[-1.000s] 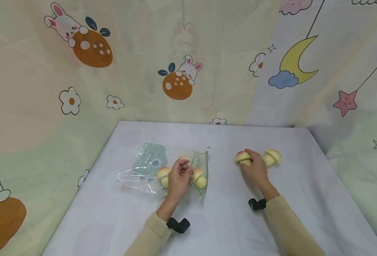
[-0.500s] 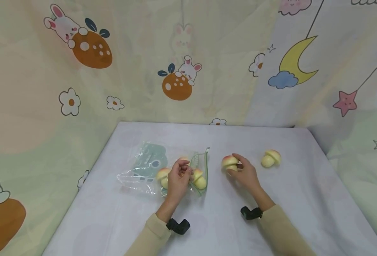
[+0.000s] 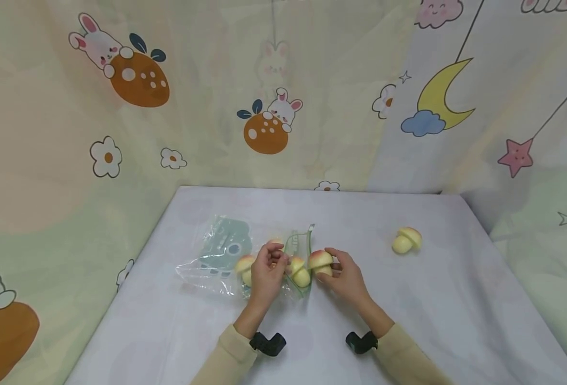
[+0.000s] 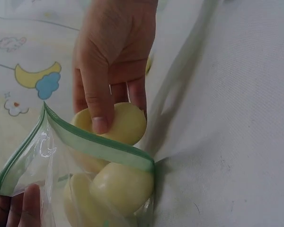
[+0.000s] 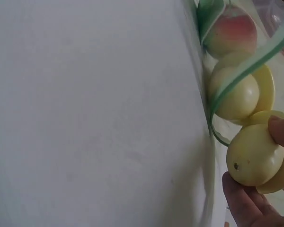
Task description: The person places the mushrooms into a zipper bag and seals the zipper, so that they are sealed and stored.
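Observation:
A clear zip bag (image 3: 201, 270) with a green seal and a green animal print lies left of the table's middle. Toy mushrooms with reddish caps and cream stems show through its plastic, one mushroom (image 3: 301, 276) close inside the mouth. My left hand (image 3: 268, 272) pinches the bag's upper lip, its fingertips showing at the green seal (image 4: 26, 132) in the left wrist view. Between thumb and fingers my right hand (image 3: 349, 279) holds another toy mushroom (image 3: 319, 260) right at the bag's opening. In the right wrist view its rounded stem (image 5: 255, 158) faces the camera.
One more toy mushroom (image 3: 406, 240) lies on its side at the right of the white table (image 3: 456, 310). A printed curtain (image 3: 341, 107) with rabbits, a moon and flowers hangs behind and beside the table.
My right hand has carried the mushroom leftward from beside the lone mushroom to the bag's mouth. My left hand and the bag have stayed nearly still.

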Tool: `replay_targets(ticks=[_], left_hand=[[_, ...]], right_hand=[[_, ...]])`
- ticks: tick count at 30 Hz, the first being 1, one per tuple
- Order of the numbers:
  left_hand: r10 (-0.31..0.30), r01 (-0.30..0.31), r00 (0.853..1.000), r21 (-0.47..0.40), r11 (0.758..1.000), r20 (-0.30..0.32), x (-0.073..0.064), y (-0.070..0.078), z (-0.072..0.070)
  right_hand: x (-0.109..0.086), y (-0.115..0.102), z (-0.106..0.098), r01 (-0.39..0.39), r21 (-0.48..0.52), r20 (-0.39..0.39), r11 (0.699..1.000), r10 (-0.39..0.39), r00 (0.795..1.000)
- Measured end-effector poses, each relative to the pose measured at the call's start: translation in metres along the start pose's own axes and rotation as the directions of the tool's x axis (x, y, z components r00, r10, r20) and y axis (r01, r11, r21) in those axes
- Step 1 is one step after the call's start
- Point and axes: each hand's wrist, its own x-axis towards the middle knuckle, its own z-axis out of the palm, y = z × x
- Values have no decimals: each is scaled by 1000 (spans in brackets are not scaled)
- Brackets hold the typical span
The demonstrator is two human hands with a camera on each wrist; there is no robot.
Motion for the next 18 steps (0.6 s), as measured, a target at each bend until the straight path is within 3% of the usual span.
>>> replay_targets(ticks=[7,18], left_hand=[[-9,9,1000,-28,1000,4,0,-2,0],[-16,17,1000,-57,998,26,1,-2,-1]], right_hand=[[-5,-5,16,37,36,-28,999,-36,999],[4,-8,30,73,25,-29,997,-73,997]])
